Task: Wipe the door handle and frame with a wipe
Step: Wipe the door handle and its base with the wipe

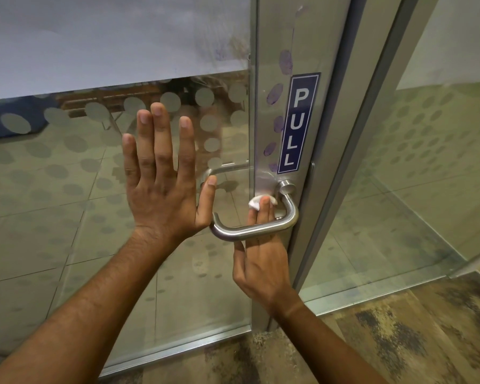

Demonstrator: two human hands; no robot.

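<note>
A brushed steel lever handle (261,230) bends out from the metal door frame (272,51), which carries several purple smudges. My right hand (263,261) reaches up behind the handle bar and presses a small white wipe (257,202) with its fingertips against the frame, just left of the handle's round base (286,187). My left hand (164,176) lies flat on the glass door (67,189), fingers spread, holding nothing, its thumb near the handle's free end.
A blue PULL sticker (298,123) sits on the frame above the handle. Frosted dots cover the glass. A second glass panel (427,176) stands to the right beyond the door jamb (352,162). Patterned flooring (385,342) lies below.
</note>
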